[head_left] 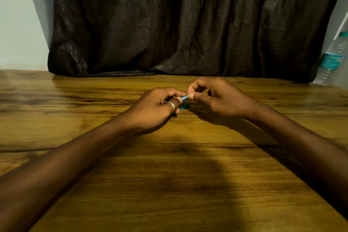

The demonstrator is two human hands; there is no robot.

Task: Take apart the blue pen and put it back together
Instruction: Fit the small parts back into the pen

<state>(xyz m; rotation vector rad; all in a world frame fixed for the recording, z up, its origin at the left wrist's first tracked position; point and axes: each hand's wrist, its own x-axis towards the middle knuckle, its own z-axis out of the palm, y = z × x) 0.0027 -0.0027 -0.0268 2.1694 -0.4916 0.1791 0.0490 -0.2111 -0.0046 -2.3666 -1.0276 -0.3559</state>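
Above the wooden table (169,184), my left hand (156,107) is closed around the blue pen (184,97), whose silvery front end sticks out to the right between my fingers. My right hand (218,98) pinches that front end with thumb and forefinger. Most of the pen's barrel is hidden inside my left fist. A second blue piece (183,107), perhaps the cap, lies on the table just under my left fingers. I wear a silver ring on the left hand.
A dark wrinkled curtain (188,24) hangs behind the table's far edge. A clear plastic water bottle (331,60) with a teal label stands at the far right of the table.
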